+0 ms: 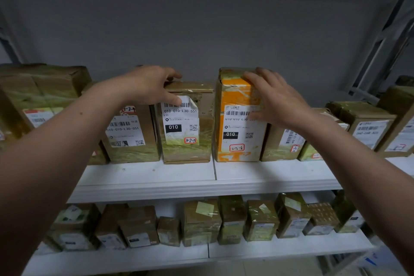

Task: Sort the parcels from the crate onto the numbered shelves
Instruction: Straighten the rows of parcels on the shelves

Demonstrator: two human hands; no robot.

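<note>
Taped cardboard parcels stand in a row on a white shelf. My left hand grips the top left corner of a brown parcel tagged 3-2-5, thumb on its front label and fingers over its top. Right beside it stands an orange parcel with a white label and a red-framed tag. My right hand lies flat against that orange parcel's front and top right edge, fingers straight. Another brown parcel tagged 3-2-4 stands left of the 3-2-5 one.
More wrapped parcels line the same shelf at far left and right. A lower shelf carries several smaller boxes. A grey wall is behind, another shelf board overhead, and a metal upright at right.
</note>
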